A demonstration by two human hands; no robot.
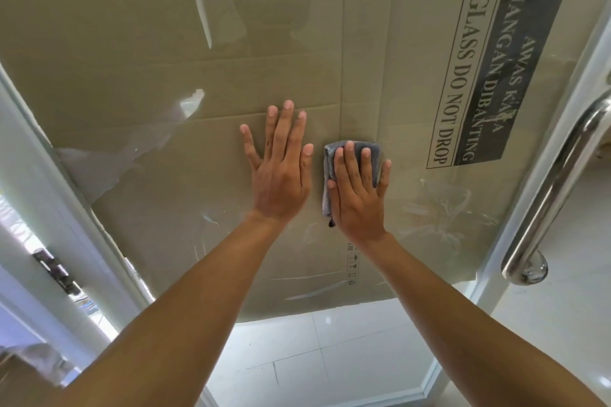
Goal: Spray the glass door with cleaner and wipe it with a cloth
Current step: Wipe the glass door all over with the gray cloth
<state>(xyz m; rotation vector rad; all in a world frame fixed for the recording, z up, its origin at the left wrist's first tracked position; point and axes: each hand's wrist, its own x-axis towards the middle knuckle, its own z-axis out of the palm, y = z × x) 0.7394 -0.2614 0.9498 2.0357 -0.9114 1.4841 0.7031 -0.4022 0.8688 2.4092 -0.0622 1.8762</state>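
Observation:
The glass door (158,82) fills the view, with brown cardboard showing behind it. My left hand (279,168) lies flat on the glass, fingers straight and spread. Just to its right, my right hand (358,190) presses a folded grey cloth (330,162) flat against the glass; the fingers lie straight over it, and the cloth's edges show above and to the left of the hand. No spray bottle is in view.
A steel door handle (558,182) runs down the right side on a white frame (529,155). The cardboard bears a printed warning label (496,76). A white door frame (49,175) stands at the left, with a white tiled floor (330,357) below.

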